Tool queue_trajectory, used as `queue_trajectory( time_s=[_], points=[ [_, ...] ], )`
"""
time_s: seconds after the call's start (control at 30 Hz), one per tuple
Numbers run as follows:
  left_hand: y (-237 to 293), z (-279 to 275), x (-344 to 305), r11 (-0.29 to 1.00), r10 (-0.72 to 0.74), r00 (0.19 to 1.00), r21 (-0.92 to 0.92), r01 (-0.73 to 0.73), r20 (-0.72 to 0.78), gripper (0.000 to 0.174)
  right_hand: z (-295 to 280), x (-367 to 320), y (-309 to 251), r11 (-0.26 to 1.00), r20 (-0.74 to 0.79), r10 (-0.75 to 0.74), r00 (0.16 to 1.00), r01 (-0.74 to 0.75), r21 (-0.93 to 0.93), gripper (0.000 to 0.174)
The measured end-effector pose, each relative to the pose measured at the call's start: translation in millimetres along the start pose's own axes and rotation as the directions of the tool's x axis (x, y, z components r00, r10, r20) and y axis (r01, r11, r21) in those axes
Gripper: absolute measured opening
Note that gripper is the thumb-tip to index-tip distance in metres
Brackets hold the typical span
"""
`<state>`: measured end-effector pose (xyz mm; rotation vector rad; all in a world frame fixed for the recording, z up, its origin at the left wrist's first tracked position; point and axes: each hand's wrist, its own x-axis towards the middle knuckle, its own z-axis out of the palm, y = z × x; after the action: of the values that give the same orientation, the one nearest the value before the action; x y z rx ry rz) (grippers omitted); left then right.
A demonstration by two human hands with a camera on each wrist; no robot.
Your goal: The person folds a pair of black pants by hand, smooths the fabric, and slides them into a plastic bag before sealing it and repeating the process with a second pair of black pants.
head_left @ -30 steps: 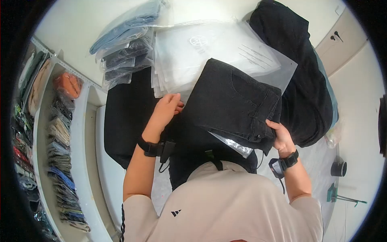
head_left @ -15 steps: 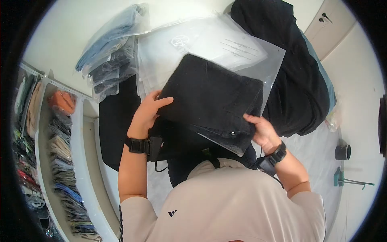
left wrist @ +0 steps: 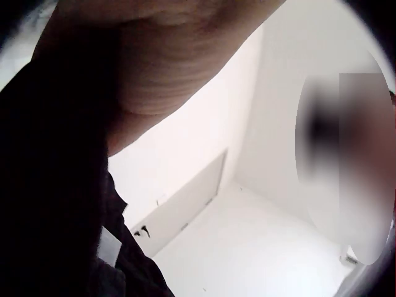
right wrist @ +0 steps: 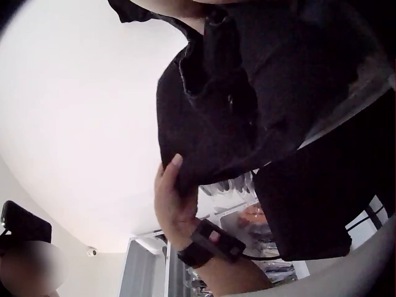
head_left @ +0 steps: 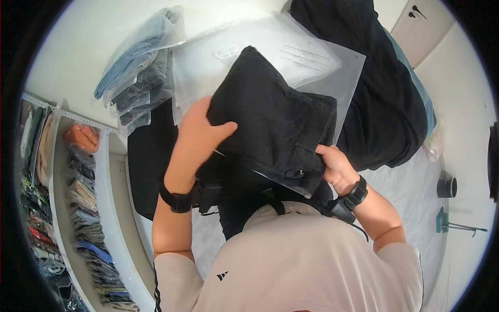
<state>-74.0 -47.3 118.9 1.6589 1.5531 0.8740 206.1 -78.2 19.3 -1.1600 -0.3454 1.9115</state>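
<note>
A pair of folded black jeans (head_left: 270, 114) is held up in front of the body, its waistband button at the near right. My left hand (head_left: 195, 138) grips the left edge, thumb over the top and fingers hidden underneath. The right hand (head_left: 339, 169) pinches the waistband end, its thumb on the cloth. A strip of clear plastic (head_left: 280, 182) shows under the near edge. In the right wrist view the same jeans (right wrist: 216, 124) hang between the hands, the left hand (right wrist: 176, 201) at their lower edge. The left wrist view shows mostly forearm and dark cloth.
Behind the jeans lies a stack of frosted plastic bags (head_left: 260, 47) with printing. Bagged folded jeans (head_left: 138, 78) are piled at the left. A large heap of black cloth (head_left: 364, 93) fills the right. Shelves (head_left: 93, 208) of bagged clothes stand on the left.
My left hand has come from beside the jeans onto their left edge. The jeans have shifted left, and their far corner is now raised. The right hand has moved left with the waistband.
</note>
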Motion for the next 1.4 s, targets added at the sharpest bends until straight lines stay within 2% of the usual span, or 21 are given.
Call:
queue_trajectory(
  time_s=[0.03, 0.07, 0.1, 0.17, 0.3, 0.43, 0.5, 0.57, 0.6, 0.63, 0.7, 0.87, 0.93, 0.97, 1.03, 1.07, 1.1, 1.17, 1.23, 1.27, 1.4],
  points=[
    [7, 9, -3, 0.951, 0.207, 0.976, 0.25, -0.184, -0.067, 0.054, 0, 1, 2, 1.0, 0.016, -0.025, 1.0, 0.025, 0.012, 0.03],
    [17, 18, -8, 0.807, 0.414, 0.907, 0.492, -0.326, -0.078, 0.052, 0, 1, 4, 0.998, 0.032, -0.05, 0.998, 0.049, 0.026, 0.029],
    [37, 26, -15, 0.797, 0.378, 0.924, 0.525, -0.297, -0.051, 0.045, 2, 0, 5, 0.998, 0.028, -0.048, 0.998, 0.047, 0.029, 0.029],
    [60, 39, -20, 0.799, 0.287, 0.958, 0.548, -0.246, 0.012, 0.054, 7, -3, 2, 0.999, 0.018, -0.044, 0.999, 0.044, 0.015, 0.027],
    [67, 75, -38, 0.729, 0.448, 0.89, 0.541, -0.42, 0.087, 0.056, 5, -2, 4, 0.998, 0.025, -0.05, 0.998, 0.049, 0.028, 0.026],
    [69, 97, -50, 0.675, 0.466, 0.858, 0.54, -0.503, 0.216, 0.061, 3, -3, 5, 0.998, 0.037, -0.055, 0.998, 0.056, -0.026, 0.031],
    [65, 104, -51, 0.647, 0.475, 0.839, 0.541, -0.538, 0.266, 0.064, 4, -11, 1, 0.969, 0.086, -0.107, 0.991, 0.084, 0.234, 0.043],
    [61, 109, -51, 0.624, 0.48, 0.795, 0.492, -0.607, 0.372, 0.069, -2, -23, -8, 0.959, 0.254, -0.018, 0.967, -0.055, 0.277, 0.066],
    [56, 113, -51, 0.589, 0.521, 0.742, 0.452, -0.67, 0.422, 0.074, -4, -23, -6, 0.951, 0.294, -0.078, 0.953, -0.017, 0.309, 0.065],
    [51, 119, -52, 0.593, 0.517, 0.746, 0.453, -0.665, 0.419, 0.074, -6, -22, -2, 0.939, 0.332, -0.136, 0.933, 0.015, 0.343, 0.065],
    [45, 130, -54, 0.482, 0.584, 0.662, 0.456, -0.748, 0.469, 0.077, -11, -17, 1, 0.96, 0.287, -0.132, 0.949, 0.05, 0.277, 0.063],
    [41, 127, -56, 0.474, 0.595, 0.622, 0.403, -0.783, 0.509, 0.076, -9, -16, -4, 0.984, 0.189, -0.073, 0.979, 0.04, 0.173, 0.051],
    [39, 117, -57, 0.55, 0.63, 0.559, 0.199, -0.811, 0.539, 0.065, -9, -16, -5, 0.999, 0.118, -0.019, 0.993, 0.014, 0.044, 0.045],
    [35, 108, -52, 0.554, 0.627, 0.567, 0.206, -0.807, 0.535, 0.065, -8, -19, -4, 0.999, 0.124, -0.014, 0.992, 0.009, 0.039, 0.045],
    [21, 79, -30, 0.49, 0.847, 0.435, -0.131, -0.862, 0.306, 0.047, -3, -31, -6, 0.982, 0.198, -0.026, 0.98, -0.012, 0.19, 0.046],
    [9, 60, -25, 0.566, 0.792, 0.549, 0.015, -0.824, 0.268, 0.039, 3, -41, -8, 0.983, 0.04, -0.096, 0.995, 0.088, 0.163, 0.051],
    [-5, 41, -23, 0.633, 0.728, 0.651, 0.154, -0.758, 0.213, 0.032, -4, -46, -12, 0.98, 0.056, -0.162, 0.985, 0.153, 0.129, 0.056],
    [-32, 10, -17, 0.637, 0.476, 0.746, 0.402, -0.658, 0.466, 0.024, -25, -52, -20, 0.956, 0.078, -0.234, 0.969, 0.214, 0.2, 0.061],
    [-57, -2, -19, 0.575, 0.424, 0.74, 0.476, -0.666, 0.523, 0.024, -45, -58, -32, 0.922, 0.078, -0.332, 0.94, 0.305, 0.24, 0.061],
    [-67, -5, -18, 0.501, 0.367, 0.731, 0.54, -0.676, 0.575, 0.024, -49, -64, -36, 0.891, -0.015, -0.419, 0.908, 0.414, 0.187, 0.063],
    [-82, -8, -10, 0.466, 0.427, 0.71, 0.537, -0.703, 0.559, 0.02, -70, -81, -51, 0.784, -0.234, -0.586, 0.775, 0.616, 0.075, 0.064]
  ],
)
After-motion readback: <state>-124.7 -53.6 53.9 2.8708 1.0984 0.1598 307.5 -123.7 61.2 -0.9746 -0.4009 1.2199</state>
